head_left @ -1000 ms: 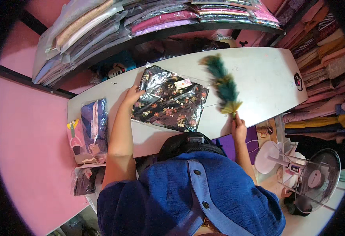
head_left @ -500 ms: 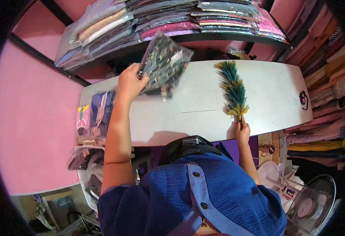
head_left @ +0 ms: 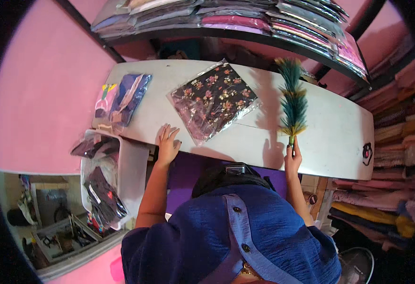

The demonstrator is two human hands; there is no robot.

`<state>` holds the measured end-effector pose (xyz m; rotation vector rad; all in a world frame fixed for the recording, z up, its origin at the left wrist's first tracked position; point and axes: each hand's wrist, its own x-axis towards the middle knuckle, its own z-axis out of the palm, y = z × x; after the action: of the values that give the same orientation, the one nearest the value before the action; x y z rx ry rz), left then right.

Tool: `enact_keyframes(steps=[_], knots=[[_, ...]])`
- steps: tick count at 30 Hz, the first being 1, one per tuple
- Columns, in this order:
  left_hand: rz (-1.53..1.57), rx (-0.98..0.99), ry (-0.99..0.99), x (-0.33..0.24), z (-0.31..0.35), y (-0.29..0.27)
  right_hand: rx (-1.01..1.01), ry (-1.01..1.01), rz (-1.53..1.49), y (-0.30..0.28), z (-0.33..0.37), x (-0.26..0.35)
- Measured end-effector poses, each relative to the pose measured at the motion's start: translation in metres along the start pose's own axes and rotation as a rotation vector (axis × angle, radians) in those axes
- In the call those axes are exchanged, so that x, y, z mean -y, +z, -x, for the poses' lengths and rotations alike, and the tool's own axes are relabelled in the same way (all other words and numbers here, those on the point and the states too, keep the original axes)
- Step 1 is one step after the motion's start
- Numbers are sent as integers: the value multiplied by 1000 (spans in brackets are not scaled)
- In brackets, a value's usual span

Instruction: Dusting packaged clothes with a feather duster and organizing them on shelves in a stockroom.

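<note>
My left hand [head_left: 168, 143] is empty, fingers apart, at the near edge of the white table [head_left: 207, 144]. Just beyond it and to the right lies a clear plastic package of folded black floral fabric [head_left: 217, 99], flat and turned like a diamond; the hand is apart from it. On the right, my right hand [head_left: 292, 158] is closed round the short green handle of a feather duster [head_left: 291, 102]. Its dark teal and yellow bristles point up and away from me over the table, casting a shadow to the left.
A packaged blue garment [head_left: 131, 97] and a pink package [head_left: 105, 102] lie at the table's left end. Below them stands a white bin [head_left: 134, 161] of bagged clothes. A shelf [head_left: 245, 34] stacked with bagged garments runs behind. A black strapped object [head_left: 367, 154] sits far right, near hanging clothes [head_left: 401, 137].
My left hand has let go of the floral fabric package, which now lies flat on the table, and has drawn back to the near edge. The duster is still in my right hand.
</note>
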<state>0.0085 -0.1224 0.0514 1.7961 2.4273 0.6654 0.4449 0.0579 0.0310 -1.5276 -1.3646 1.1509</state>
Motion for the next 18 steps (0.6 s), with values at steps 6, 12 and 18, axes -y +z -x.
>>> enact_keyframes(steps=[6, 12, 18], knots=[[86, -12, -267, -6, 53, 29, 483, -545, 228, 63, 12, 61], [58, 92, -335, -21, 59, 20, 744, -717, 700, 118, 19, 57], [67, 94, -346, -14, 63, 21, 863, -826, 400, 119, 24, 37]])
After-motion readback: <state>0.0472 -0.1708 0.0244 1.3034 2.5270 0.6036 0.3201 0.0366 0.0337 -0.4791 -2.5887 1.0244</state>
